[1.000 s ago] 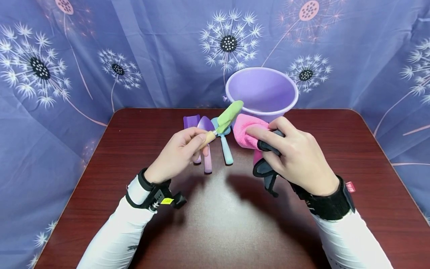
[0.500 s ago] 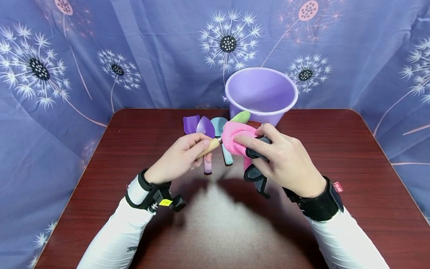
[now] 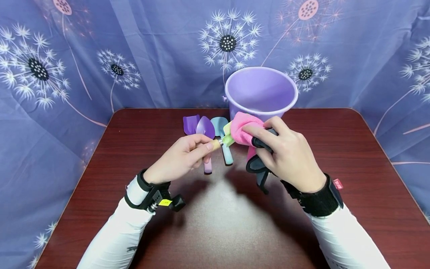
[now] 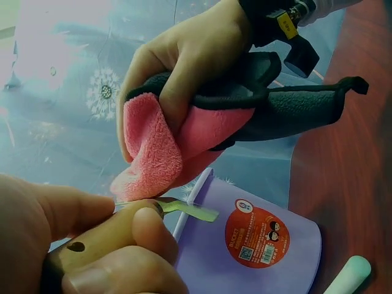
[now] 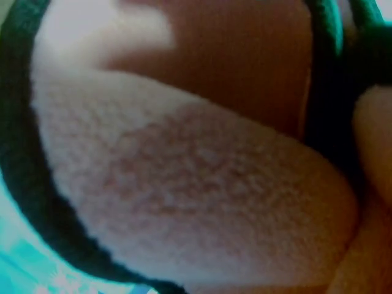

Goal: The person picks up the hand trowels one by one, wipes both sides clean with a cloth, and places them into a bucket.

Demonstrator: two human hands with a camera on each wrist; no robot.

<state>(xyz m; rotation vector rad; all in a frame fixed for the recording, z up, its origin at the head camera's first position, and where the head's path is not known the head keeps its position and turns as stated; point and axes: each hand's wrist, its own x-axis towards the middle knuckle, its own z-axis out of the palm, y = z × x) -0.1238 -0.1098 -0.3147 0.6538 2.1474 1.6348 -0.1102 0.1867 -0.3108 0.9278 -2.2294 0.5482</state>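
In the head view my left hand (image 3: 183,155) pinches the wooden handle of a small garden trowel (image 3: 228,140) with a light green blade. A pink fleecy cloth (image 3: 243,127) with dark grey backing and black edging lies over the blade's outer part, hiding it. My right hand (image 3: 290,157) grips the bunched cloth, some of which hangs below the fingers. The left wrist view shows left fingers curled round the handle (image 4: 98,236), with the cloth (image 4: 150,147) right above the blade. Folded cloth (image 5: 196,184) fills most of the right wrist view.
A purple bucket (image 3: 262,89) stands at the table's back edge, behind the cloth. Left of it lie a purple scoop (image 3: 190,124), a purple trowel (image 3: 205,126) and a light blue shovel (image 3: 227,154), partly behind my left hand. A patterned curtain (image 3: 161,56) hangs behind the brown table (image 3: 134,127).
My right hand has brought the cloth left onto the trowel's blade, then slid it outward, baring the blade near the neck. The trowel has tipped lower; my left hand keeps its grip.
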